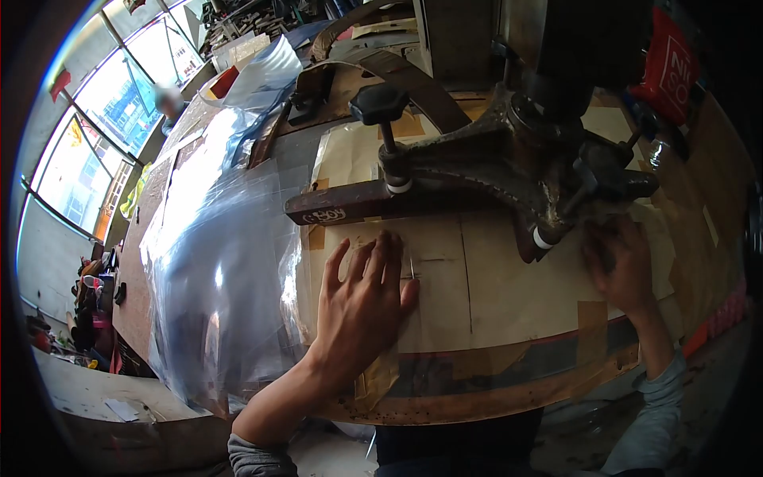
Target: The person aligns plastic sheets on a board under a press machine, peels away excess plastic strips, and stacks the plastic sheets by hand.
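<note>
My left hand (362, 294) lies palm down with its fingers spread, on clear plastic film over a cream board (509, 310). Its fingertips are just in front of a dark metal bar (358, 205) marked with white writing. The bar sits under the cast metal head of a press (477, 151), which has black knobs (379, 105). At the right end of the head, my right hand (624, 266) touches the board, its fingers bent and thumb apart. Shadow partly hides those fingertips. Thin dark lines and brown tape mark the board.
A stack of clear plastic sheets (214, 294) covers the table's left side. Curved brown strips (413, 83) lie behind the press. A red packet (670, 67) hangs at the right. Another person (169, 103) is by the windows at the far left.
</note>
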The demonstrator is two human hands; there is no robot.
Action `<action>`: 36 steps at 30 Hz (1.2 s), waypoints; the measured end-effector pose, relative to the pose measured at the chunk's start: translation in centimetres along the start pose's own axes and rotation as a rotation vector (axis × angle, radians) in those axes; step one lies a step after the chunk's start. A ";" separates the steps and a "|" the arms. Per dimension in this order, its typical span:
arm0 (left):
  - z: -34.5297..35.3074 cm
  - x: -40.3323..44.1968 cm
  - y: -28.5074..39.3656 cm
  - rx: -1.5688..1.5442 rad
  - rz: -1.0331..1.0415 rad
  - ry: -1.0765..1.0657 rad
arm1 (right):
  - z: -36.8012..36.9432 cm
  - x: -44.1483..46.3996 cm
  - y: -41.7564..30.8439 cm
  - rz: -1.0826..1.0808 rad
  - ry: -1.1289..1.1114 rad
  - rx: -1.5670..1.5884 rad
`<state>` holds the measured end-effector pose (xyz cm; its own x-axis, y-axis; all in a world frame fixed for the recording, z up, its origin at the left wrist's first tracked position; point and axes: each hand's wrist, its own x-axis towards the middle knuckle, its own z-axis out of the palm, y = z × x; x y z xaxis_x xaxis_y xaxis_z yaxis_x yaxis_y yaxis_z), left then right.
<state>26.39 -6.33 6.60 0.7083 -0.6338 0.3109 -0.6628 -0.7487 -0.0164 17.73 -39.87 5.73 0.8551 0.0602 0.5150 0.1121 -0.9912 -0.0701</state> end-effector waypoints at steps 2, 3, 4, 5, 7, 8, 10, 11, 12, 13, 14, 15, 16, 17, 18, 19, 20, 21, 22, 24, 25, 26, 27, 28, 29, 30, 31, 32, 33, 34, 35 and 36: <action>0.2 0.0 -0.1 0.008 0.006 0.018 | 0.1 0.0 0.1 -0.001 0.007 0.002; 0.2 0.0 -0.1 0.003 0.002 0.023 | 0.1 0.1 0.1 -0.011 0.015 0.006; 0.1 0.0 -0.1 -0.003 0.001 0.027 | 0.2 0.1 0.1 -0.019 0.022 0.010; 0.1 0.0 -0.1 -0.012 0.004 0.030 | 0.2 0.0 0.1 -0.022 0.028 0.011; 0.2 -0.1 -0.3 0.011 0.009 0.037 | 0.5 0.2 0.0 -0.058 0.071 0.013; 0.4 -0.2 -0.4 0.039 0.016 0.038 | 0.3 0.0 0.0 -0.061 0.088 0.000; 0.4 -0.1 -0.3 0.025 0.023 0.035 | 0.1 0.0 -0.2 -0.050 0.079 -0.008; 0.3 -0.1 0.0 0.014 0.001 0.022 | 0.0 -0.1 0.0 -0.057 0.074 0.000; 0.1 0.0 0.2 0.034 0.001 0.012 | -0.1 -0.3 0.2 -0.042 0.062 0.006; 0.1 0.1 0.4 0.041 0.011 0.006 | -0.1 -0.4 0.3 -0.035 0.052 0.020; 0.1 0.1 0.5 0.053 0.014 -0.001 | -0.1 -0.4 0.3 -0.031 0.042 0.040; 0.0 0.0 0.5 0.068 0.015 -0.008 | -0.2 -0.6 0.2 -0.027 0.032 0.035; 0.0 0.0 0.4 0.066 0.022 -0.010 | -0.4 -0.7 -0.1 -0.025 0.023 0.030; 0.0 0.1 0.3 0.070 0.023 -0.004 | -0.6 -0.7 -0.2 -0.025 0.014 0.021; 0.1 0.1 0.3 0.073 0.024 -0.001 | -0.6 -0.7 -0.2 -0.015 0.014 0.008; 0.2 0.1 0.3 0.076 0.025 0.001 | -0.5 -0.7 -0.3 -0.004 0.013 -0.003; 0.2 0.1 0.3 0.069 0.022 0.002 | -0.4 -0.7 -0.3 0.007 0.011 -0.013; 0.2 0.1 0.3 0.062 0.018 0.000 | -0.4 -0.7 -0.3 0.006 0.018 -0.014; 0.2 0.1 0.3 0.053 0.015 -0.003 | -0.3 -0.6 -0.3 0.006 0.023 -0.013; 0.1 0.2 0.4 0.042 0.014 0.024 | -0.1 -0.8 -0.2 0.008 0.026 -0.012; 0.1 0.2 0.5 0.037 0.011 0.043 | -0.1 -0.8 -0.2 0.007 0.028 -0.013; 0.1 0.2 0.4 0.034 0.015 0.042 | -0.1 -0.6 -0.1 0.003 0.034 -0.016; 0.1 0.2 0.4 0.031 0.018 0.043 | -0.2 -0.5 -0.1 0.007 0.024 -0.024; 0.0 0.2 0.3 0.029 0.023 0.043 | -0.3 -0.5 -0.2 0.013 0.014 -0.032; 0.0 0.2 0.3 0.029 0.022 0.050 | -0.4 -0.5 -0.2 0.020 0.004 -0.041; 0.0 0.2 0.4 0.028 0.021 0.055 | -0.4 -0.4 -0.2 0.012 0.007 -0.051; 0.1 0.2 0.4 0.027 0.021 0.057 | -0.4 -0.4 -0.1 0.006 0.008 -0.061; 0.1 0.2 0.3 0.028 0.022 0.060 | -0.3 -0.4 0.0 0.001 0.008 -0.068; 0.2 0.3 0.3 0.031 0.023 0.060 | -0.1 -0.4 0.1 -0.002 0.016 -0.072; 0.3 0.3 0.2 0.032 0.022 0.059 | 0.0 -0.4 0.3 -0.004 0.021 -0.075; 0.3 0.3 0.2 0.029 0.016 0.054 | 0.2 -0.3 0.4 -0.008 0.026 -0.079; 0.2 0.4 0.3 0.025 0.010 0.051 | 0.2 -0.2 0.5 -0.010 0.035 -0.078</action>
<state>26.53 -6.85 6.53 0.6878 -0.6310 0.3589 -0.6632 -0.7472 -0.0428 17.70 -40.32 5.38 0.8360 0.0670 0.5446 0.0793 -0.9969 0.0010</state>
